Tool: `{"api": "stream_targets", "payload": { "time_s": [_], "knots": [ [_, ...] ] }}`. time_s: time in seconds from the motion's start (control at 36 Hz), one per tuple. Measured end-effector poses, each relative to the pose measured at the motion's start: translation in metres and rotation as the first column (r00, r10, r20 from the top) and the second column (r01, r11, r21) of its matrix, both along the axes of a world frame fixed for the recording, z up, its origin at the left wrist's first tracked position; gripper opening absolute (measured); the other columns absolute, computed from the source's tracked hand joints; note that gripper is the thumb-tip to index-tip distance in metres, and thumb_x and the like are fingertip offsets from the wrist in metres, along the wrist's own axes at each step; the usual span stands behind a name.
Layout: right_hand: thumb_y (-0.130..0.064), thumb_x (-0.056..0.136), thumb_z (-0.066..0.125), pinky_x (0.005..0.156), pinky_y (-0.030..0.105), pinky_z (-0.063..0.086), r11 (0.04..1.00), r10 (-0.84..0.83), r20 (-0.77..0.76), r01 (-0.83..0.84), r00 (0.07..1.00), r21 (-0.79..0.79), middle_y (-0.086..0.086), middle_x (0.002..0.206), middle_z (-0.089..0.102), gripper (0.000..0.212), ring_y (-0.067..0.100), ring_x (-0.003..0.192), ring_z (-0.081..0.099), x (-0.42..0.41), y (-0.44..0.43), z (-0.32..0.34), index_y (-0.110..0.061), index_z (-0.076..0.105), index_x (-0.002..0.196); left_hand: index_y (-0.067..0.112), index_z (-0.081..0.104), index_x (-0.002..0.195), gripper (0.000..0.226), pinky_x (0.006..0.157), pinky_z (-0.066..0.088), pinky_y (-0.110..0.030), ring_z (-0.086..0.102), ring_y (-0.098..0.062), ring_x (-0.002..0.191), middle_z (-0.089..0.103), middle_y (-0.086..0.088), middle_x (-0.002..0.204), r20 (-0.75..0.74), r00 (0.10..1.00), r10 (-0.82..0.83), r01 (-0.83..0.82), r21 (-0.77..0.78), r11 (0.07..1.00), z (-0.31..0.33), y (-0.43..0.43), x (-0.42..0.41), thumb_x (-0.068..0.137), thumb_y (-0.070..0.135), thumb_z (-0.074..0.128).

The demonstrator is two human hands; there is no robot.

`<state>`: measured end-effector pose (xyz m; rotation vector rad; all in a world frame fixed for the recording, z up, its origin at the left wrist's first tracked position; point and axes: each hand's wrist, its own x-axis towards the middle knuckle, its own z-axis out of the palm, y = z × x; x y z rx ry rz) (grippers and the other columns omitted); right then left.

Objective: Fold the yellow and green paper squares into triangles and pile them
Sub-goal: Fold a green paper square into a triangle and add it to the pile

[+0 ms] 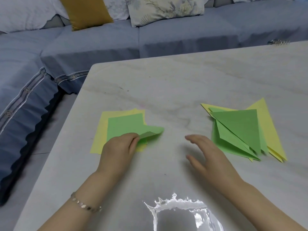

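the left hand (119, 147) pinches a lifted corner of the green square (126, 126) atop the paper stack (100, 132) near the left edge of the worktop (166, 80). the right hand (205, 152), fingers straight, holds nothing beside the folded triangles (240, 129).

Near the surface's (183, 80) left edge, the left hand (119, 147) pinches the curled near corner of the top green square (125, 125) on the yellow squares (100, 135). The right hand (206, 154), fingers straight, is between them and the pile of folded triangles (238, 129).
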<state>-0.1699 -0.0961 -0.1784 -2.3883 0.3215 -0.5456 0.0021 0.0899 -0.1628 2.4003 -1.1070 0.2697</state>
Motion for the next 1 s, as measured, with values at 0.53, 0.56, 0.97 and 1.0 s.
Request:
{"api": "stream_targets", "payload": {
  "time_s": [0.53,0.56,0.97,1.0],
  "knots": [
    [-0.024,0.096,0.047,0.081,0.032,0.048,0.942,0.312,0.334,-0.245,0.890,-0.228,-0.008,0.101,0.067,0.018,0.013,0.104,0.059,-0.030,0.003,0.011,-0.021,0.064,0.099,0.012,0.048,0.126,0.049,0.056,0.049,-0.020,0.062,-0.011,0.065,0.066,-0.006,0.105,-0.984,0.161,0.070,-0.335,0.012,0.942,0.026,-0.026,-0.036,0.084,0.030,0.066],
    [-0.025,0.096,0.047,0.081,0.032,0.047,0.935,0.331,0.318,-0.263,0.888,-0.239,-0.010,0.103,0.066,0.017,0.013,0.104,0.059,-0.030,0.003,0.011,-0.022,0.063,0.099,0.011,0.049,0.128,0.054,0.060,0.050,-0.021,0.064,-0.013,0.071,0.065,-0.008,0.109,-0.984,0.160,0.081,-0.328,0.024,0.945,0.025,-0.027,-0.035,0.081,0.027,0.070],
    [-0.040,0.076,0.068,0.085,0.001,0.031,0.887,-0.135,-0.031,0.135,0.990,0.442,-0.027,0.106,0.060,0.005,-0.012,0.105,0.051,-0.020,0.019,0.026,-0.038,0.066,0.071,0.016,0.068,0.074,0.018,0.058,0.043,-0.012,0.056,0.000,0.059,0.065,0.011,0.063,-0.865,0.477,-0.155,-0.014,-0.184,0.983,0.032,-0.034,-0.070,0.089,0.012,0.059],
    [-0.029,0.078,0.071,0.083,0.003,0.034,0.859,-0.145,-0.042,0.147,0.988,0.490,-0.024,0.101,0.065,0.011,-0.011,0.100,0.054,-0.019,0.019,0.027,-0.035,0.067,0.070,0.015,0.068,0.073,0.019,0.057,0.042,-0.012,0.056,0.001,0.057,0.065,0.011,0.062,-0.875,0.460,-0.152,-0.016,-0.180,0.984,0.033,-0.034,-0.072,0.089,0.013,0.059]
  ]
}}
